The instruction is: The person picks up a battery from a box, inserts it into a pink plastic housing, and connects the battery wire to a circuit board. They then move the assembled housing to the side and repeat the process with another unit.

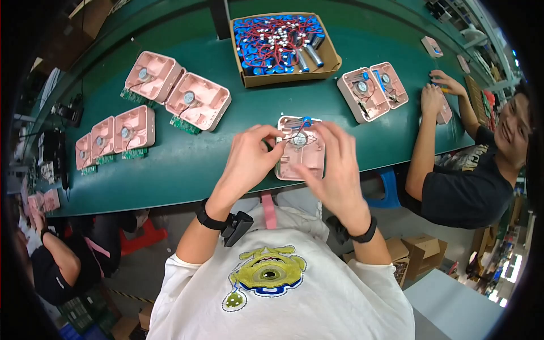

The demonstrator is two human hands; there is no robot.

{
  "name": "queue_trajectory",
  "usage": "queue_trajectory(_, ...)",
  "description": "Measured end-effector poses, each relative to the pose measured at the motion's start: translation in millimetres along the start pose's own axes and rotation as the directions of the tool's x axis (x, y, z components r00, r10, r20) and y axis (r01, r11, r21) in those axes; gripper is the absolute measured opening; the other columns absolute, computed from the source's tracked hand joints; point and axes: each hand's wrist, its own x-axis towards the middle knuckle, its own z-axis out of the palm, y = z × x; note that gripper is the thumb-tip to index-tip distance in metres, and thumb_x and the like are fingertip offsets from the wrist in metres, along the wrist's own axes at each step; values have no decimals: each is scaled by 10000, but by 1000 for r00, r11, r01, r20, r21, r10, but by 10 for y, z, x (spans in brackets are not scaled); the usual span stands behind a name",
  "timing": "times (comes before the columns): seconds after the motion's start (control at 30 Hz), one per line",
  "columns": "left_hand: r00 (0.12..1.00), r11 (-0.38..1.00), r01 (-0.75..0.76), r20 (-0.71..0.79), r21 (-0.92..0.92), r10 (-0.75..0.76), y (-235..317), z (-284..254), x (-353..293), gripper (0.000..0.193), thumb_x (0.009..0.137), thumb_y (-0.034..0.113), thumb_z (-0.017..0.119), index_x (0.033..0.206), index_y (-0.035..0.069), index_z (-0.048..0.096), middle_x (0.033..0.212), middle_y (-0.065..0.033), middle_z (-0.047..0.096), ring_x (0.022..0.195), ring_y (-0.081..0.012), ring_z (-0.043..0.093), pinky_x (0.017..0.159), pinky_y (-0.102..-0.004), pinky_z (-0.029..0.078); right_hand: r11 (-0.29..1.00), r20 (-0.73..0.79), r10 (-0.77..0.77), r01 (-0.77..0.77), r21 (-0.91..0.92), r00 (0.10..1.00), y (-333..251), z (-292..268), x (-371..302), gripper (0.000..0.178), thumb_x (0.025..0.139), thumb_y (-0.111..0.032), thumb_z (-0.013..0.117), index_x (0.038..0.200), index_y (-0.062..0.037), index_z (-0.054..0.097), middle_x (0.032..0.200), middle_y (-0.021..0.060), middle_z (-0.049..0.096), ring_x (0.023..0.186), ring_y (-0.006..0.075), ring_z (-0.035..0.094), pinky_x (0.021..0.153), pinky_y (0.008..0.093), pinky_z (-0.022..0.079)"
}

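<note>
Nearest, left hand and right hand, both over a pink open casing at the near edge of the green table. Left fingertips pinching the casing's left edge; right fingers loosely spread, resting on its right side. Farther left, more pink casings. Far centre, cardboard box full of blue batteries with red wires. Far right, a co-worker's hands.

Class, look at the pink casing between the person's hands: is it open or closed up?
Open. The pink casing lies inner side up on the green table; a round metal part and red and blue wires show inside.
</note>
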Motion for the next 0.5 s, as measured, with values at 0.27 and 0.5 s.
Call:
queue_trajectory(0.27,989,986,123,94,-112,-113,13,115,40,241,887,143,823,920,-87,758,722,-52,724,639,-51,600,571,-241,474,951,26,308,-306,-39,951,-215,463,-280,1259,676,-222,956,1612,77,171,1588,395,289,1401,544,410,1129,567,395)
queue_trajectory(0.5,998,1000,16,62,-19,-15,-43,310,-256,202,887,158,802,845,-36,764,674,-116,656,561,-160,610,551,-347,469,969,-32,246,-245,41,969,-113,532,-289,1125,719,-156,867,1580,111,194,1538,456,291,1386,597,387,1114,622,373)
